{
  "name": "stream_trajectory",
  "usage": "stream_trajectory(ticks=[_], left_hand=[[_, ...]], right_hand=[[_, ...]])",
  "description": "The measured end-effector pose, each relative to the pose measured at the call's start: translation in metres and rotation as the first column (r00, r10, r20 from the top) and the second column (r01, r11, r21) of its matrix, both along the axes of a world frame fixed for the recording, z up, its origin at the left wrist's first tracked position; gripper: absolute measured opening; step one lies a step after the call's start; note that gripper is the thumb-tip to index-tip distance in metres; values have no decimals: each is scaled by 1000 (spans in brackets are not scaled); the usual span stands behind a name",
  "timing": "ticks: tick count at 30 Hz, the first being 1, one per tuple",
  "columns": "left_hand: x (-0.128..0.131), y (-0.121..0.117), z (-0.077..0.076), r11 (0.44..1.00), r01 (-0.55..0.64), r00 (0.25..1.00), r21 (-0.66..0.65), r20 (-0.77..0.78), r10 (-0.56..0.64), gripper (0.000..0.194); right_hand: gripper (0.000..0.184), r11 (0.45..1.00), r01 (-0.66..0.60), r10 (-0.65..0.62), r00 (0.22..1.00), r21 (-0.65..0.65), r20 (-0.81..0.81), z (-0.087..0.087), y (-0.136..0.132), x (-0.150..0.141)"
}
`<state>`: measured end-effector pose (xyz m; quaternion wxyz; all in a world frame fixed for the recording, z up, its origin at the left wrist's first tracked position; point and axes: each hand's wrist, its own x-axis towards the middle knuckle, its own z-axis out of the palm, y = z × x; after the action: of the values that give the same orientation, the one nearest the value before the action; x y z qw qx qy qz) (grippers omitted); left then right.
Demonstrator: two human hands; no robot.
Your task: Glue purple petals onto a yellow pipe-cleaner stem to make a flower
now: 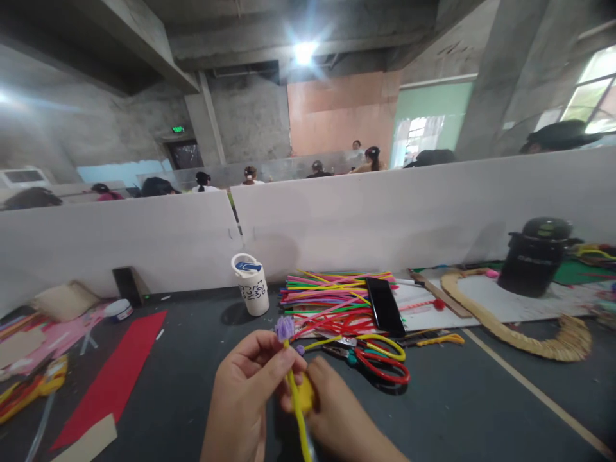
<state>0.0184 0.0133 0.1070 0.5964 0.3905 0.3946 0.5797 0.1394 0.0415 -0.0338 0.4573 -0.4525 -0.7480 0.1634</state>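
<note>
My left hand [248,391] is closed in a pinch on a yellow pipe cleaner [297,404] with a fluffy purple tip [285,328], which points up and away from me. Close beside it, my right hand [337,404] curls its fingers round a yellow object [304,393], mostly hidden, whose kind I cannot make out. Just beyond the hands lie red-handled scissors [385,367] and a second tool with yellow and teal grips. A small purple tip [301,350] shows beside the left fingertips.
Behind the tools, many coloured pipe cleaners [332,301] lie under a black phone [385,307]. A white cup [253,285] stands left of them, and red sheet [113,378] lies farther left. A black flask [536,256] and a curved tan strip [510,330] are at right. A white partition [409,212] borders the table.
</note>
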Motion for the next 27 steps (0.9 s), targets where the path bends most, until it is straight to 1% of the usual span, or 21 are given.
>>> stream_trajectory(ticks=[3, 5, 7, 8, 9, 10, 11, 12, 13, 15, 17, 18, 22, 25, 27], left_hand=[[3, -3, 5, 999, 27, 999, -18, 38, -26, 20], [7, -4, 7, 999, 25, 998, -37, 61, -23, 20], [10, -4, 7, 998, 27, 998, -57, 64, -23, 21], [10, -4, 6, 998, 24, 998, -66, 62, -20, 21], [10, -3, 5, 997, 20, 998, -71, 57, -16, 21], [9, -3, 4, 997, 15, 999, -70, 51, -11, 21], [8, -2, 3, 998, 17, 999, -68, 45, -14, 20], [7, -1, 2, 997, 23, 999, -67, 37, -21, 19], [6, -1, 1, 997, 38, 999, -68, 31, -36, 17], [4, 0, -1, 994, 73, 997, -75, 38, -70, 15], [3, 1, -2, 991, 94, 993, -90, 81, -87, 15], [3, 1, -2, 990, 98, 991, -100, 106, -87, 15], [4, 0, -5, 981, 123, 984, -148, 145, -101, 17], [5, 0, -7, 977, 145, 982, -157, 140, -124, 17], [5, 0, -9, 975, 154, 982, -159, 135, -133, 16]], right_hand=[[9, 998, 29, -33, 996, -49, -85, 38, 1, 37], [15, 997, 36, -45, 990, -71, -131, 58, -8, 56], [18, 995, 4, -23, 981, -99, -194, 76, -23, 67], [16, 999, -12, 2, 975, -43, -222, 85, -31, 71], [13, 998, -13, 26, 973, 60, -231, 93, -39, 73], [11, 985, -37, 75, 971, 168, -227, 101, -45, 74], [8, 965, -89, 138, 972, 248, -188, 108, -51, 73], [6, 949, -141, 183, 975, 283, -128, 114, -55, 73], [5, 941, -182, 209, 976, 284, -68, 119, -58, 72], [6, 949, -226, 224, 974, 221, 37, 125, -62, 71], [8, 959, -224, 210, 973, 173, 99, 124, -63, 71], [10, 961, -219, 201, 972, 169, 118, 123, -63, 71], [18, 957, -198, 162, 971, 213, 175, 114, -63, 69], [24, 952, -114, 72, 986, 286, 153, 112, -64, 64], [26, 948, -77, 36, 990, 310, 133, 113, -63, 62]])
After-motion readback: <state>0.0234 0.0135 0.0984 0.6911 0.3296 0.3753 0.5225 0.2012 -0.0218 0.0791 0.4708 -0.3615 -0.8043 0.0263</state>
